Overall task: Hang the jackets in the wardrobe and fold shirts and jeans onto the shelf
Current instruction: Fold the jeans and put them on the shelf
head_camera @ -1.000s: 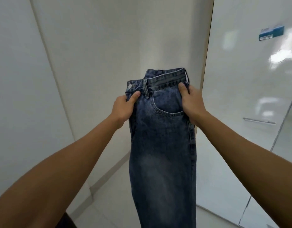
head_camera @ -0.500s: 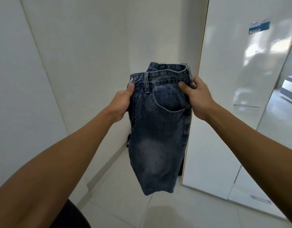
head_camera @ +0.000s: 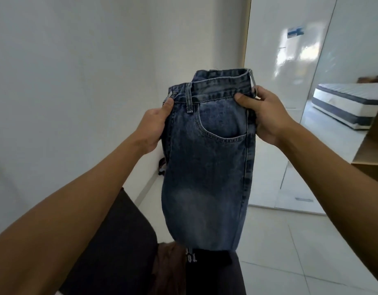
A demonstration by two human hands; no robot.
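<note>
Two bare forearms enter from the near corners, one at left and one at right, and neither shows a sleeve, watch or band. The left hand [head_camera: 155, 126] and right hand [head_camera: 266, 116] wear no gloves or rings. Short, unpainted nails show on both thumbs. Dark clothing [head_camera: 111, 252] covers the body at the near edge.

home bedroom, glossy white wardrobe doors [head_camera: 290, 103], bare mattress [head_camera: 345, 103] on pale tiled floor [head_camera: 290, 252], plain white wall [head_camera: 77, 81]
</note>
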